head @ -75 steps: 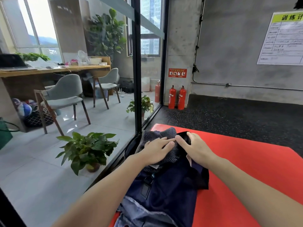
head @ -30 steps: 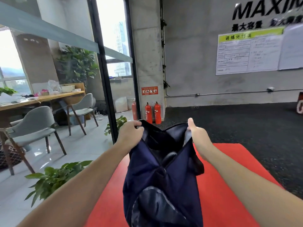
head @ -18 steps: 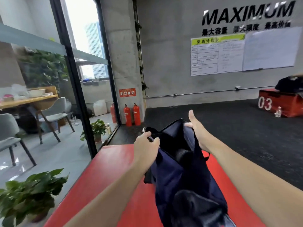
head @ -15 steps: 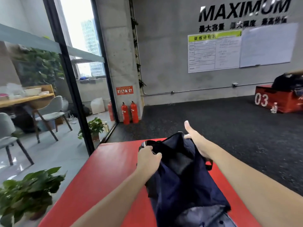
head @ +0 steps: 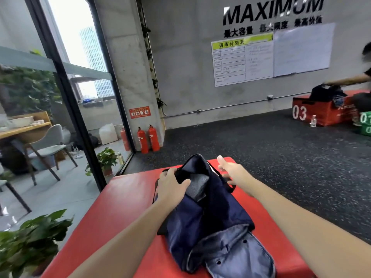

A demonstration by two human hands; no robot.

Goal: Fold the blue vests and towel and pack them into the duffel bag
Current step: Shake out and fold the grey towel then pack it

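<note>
Lying at lower centre of the frame, the duffel bag (head: 202, 213) sits on the red mat (head: 124, 201). Your left hand (head: 170, 187) grips its open rim; your right hand (head: 230, 171) is spread, fingers straight, beside it.

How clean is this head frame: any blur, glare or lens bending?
Head view: the right hand is smeared by motion, the left hand on the duffel bag is sharper; the window is blown out white; the black frame post leans from wide-angle distortion.
</note>
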